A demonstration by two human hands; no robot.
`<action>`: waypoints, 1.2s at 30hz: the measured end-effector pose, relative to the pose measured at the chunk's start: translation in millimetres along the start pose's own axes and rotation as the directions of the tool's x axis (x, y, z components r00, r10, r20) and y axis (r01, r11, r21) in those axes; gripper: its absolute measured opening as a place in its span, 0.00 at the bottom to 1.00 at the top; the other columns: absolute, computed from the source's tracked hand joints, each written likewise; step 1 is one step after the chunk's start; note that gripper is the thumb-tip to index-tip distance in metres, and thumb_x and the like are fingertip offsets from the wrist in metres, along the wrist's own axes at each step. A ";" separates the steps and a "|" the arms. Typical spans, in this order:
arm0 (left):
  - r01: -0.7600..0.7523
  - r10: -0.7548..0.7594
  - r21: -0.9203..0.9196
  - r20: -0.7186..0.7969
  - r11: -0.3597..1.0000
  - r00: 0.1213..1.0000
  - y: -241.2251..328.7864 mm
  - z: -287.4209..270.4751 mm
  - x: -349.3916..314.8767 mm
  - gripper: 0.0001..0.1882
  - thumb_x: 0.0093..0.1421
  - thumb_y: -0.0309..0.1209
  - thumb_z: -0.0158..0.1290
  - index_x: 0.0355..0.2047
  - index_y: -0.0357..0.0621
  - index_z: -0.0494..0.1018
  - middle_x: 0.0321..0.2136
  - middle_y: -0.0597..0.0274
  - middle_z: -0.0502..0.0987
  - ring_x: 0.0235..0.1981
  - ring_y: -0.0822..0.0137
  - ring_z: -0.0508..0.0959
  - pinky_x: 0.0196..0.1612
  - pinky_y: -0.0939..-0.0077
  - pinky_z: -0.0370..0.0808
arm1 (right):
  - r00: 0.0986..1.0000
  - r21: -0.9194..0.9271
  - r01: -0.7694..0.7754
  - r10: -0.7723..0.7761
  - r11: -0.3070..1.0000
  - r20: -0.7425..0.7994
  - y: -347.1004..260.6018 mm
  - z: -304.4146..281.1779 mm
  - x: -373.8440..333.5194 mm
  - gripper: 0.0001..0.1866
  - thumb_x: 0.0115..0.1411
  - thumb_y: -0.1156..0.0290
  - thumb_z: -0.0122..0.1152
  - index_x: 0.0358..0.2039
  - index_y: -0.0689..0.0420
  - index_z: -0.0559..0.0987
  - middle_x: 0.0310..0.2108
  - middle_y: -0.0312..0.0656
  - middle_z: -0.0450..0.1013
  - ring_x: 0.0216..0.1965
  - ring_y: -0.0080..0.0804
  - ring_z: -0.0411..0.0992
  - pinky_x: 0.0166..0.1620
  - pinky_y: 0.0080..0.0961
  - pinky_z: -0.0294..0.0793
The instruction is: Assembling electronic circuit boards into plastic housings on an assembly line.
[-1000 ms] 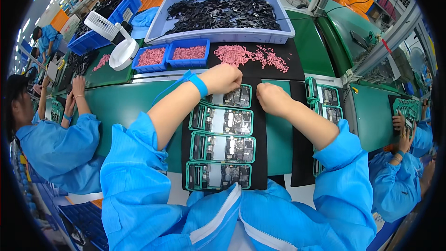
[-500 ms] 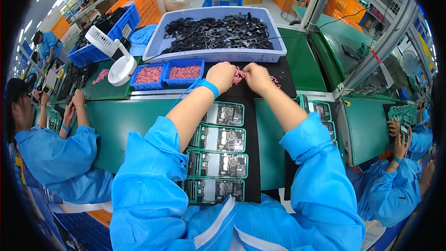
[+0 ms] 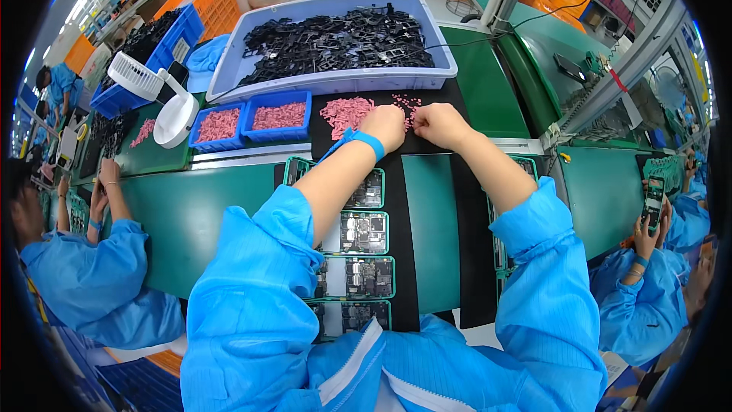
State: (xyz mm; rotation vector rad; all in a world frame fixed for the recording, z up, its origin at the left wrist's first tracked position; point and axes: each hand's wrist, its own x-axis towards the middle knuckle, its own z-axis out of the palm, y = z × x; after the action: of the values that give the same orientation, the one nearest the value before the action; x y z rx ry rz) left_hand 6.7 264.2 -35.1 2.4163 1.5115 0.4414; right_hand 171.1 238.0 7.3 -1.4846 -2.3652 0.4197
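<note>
Circuit boards (image 3: 366,232) and blue bins (image 3: 276,135) suggest a factory.

From my remote post I counted two small blue bins (image 3: 278,135) and one white fan (image 3: 174,118) left of the left hand (image 3: 383,128), one pale tray (image 3: 358,85) beyond it, and one column of four circuit boards (image 3: 366,233) nearer.

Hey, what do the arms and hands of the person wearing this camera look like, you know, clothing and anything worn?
Both arms wear loose, wrinkled bright blue sleeves with faint fine lines, ending on the forearms. The left hand is gloveless, with a blue wrist strap at its wrist. The right hand is gloveless too, with no strap visible.
</note>
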 end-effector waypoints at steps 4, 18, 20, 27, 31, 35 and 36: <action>-0.127 0.126 0.034 0.048 0.991 0.991 1.7 -16.2 -0.2 0.07 0.46 0.30 0.54 0.22 0.41 0.79 0.25 0.45 0.78 0.30 0.47 0.78 0.38 0.56 0.76 | 0.998 -0.089 0.059 -0.061 0.994 -0.024 13.8 17.3 -3.0 0.04 0.47 0.73 0.60 0.26 0.53 0.80 0.31 0.46 0.76 0.36 0.46 0.75 0.40 0.41 0.75; -0.210 0.190 0.182 0.124 0.961 0.974 20.2 -18.6 24.9 0.08 0.50 0.26 0.49 0.27 0.38 0.77 0.25 0.39 0.76 0.30 0.42 0.77 0.36 0.49 0.73 | 0.983 -0.326 0.046 -0.102 0.944 -0.155 32.9 20.2 9.9 0.10 0.53 0.69 0.52 0.29 0.56 0.81 0.33 0.47 0.77 0.37 0.41 0.77 0.39 0.38 0.78; -0.228 0.215 0.155 0.094 0.961 0.972 28.7 -20.2 25.9 0.06 0.47 0.26 0.52 0.23 0.37 0.76 0.25 0.40 0.76 0.29 0.43 0.77 0.36 0.52 0.74 | 0.998 -0.291 0.011 -0.031 0.957 -0.063 32.6 17.5 9.4 0.10 0.53 0.69 0.53 0.32 0.58 0.80 0.35 0.48 0.77 0.39 0.41 0.76 0.41 0.39 0.76; -0.176 0.155 0.075 0.220 0.982 0.963 39.1 -33.1 34.9 0.06 0.42 0.26 0.56 0.21 0.37 0.78 0.24 0.42 0.77 0.29 0.47 0.78 0.38 0.57 0.76 | 1.000 -0.249 0.018 -0.024 0.968 -0.019 29.5 2.6 -6.2 0.11 0.45 0.74 0.62 0.32 0.60 0.80 0.35 0.50 0.76 0.39 0.45 0.75 0.43 0.39 0.75; -0.251 0.225 0.159 0.162 0.955 0.961 33.7 -31.3 24.2 0.05 0.44 0.26 0.55 0.21 0.38 0.78 0.25 0.43 0.77 0.29 0.47 0.79 0.37 0.56 0.76 | 1.000 -0.278 -0.003 0.009 0.961 0.021 28.4 1.4 -7.3 0.10 0.45 0.73 0.62 0.30 0.60 0.81 0.35 0.50 0.76 0.39 0.46 0.76 0.43 0.39 0.76; -0.248 0.201 0.265 0.192 0.932 0.961 22.6 -41.2 -4.7 0.06 0.48 0.26 0.53 0.22 0.39 0.79 0.26 0.43 0.78 0.29 0.45 0.79 0.37 0.54 0.76 | 0.998 -0.210 -0.006 0.017 0.978 0.053 8.2 16.6 -4.7 0.08 0.44 0.74 0.62 0.27 0.61 0.81 0.32 0.52 0.77 0.37 0.48 0.77 0.40 0.41 0.77; -0.260 0.233 0.282 0.126 0.924 0.964 0.2 -30.4 -3.5 0.07 0.50 0.27 0.51 0.23 0.39 0.78 0.26 0.42 0.78 0.29 0.45 0.79 0.35 0.53 0.76 | 0.995 -0.212 0.004 0.017 0.977 0.096 -4.1 11.6 -0.7 0.08 0.44 0.74 0.62 0.26 0.61 0.81 0.31 0.52 0.77 0.36 0.49 0.77 0.39 0.42 0.77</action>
State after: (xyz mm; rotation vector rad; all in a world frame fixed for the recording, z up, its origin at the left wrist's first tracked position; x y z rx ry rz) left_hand -6.3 262.7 -7.5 2.8340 1.3195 0.1546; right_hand 163.3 234.8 -1.6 -1.5973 -2.5493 0.2527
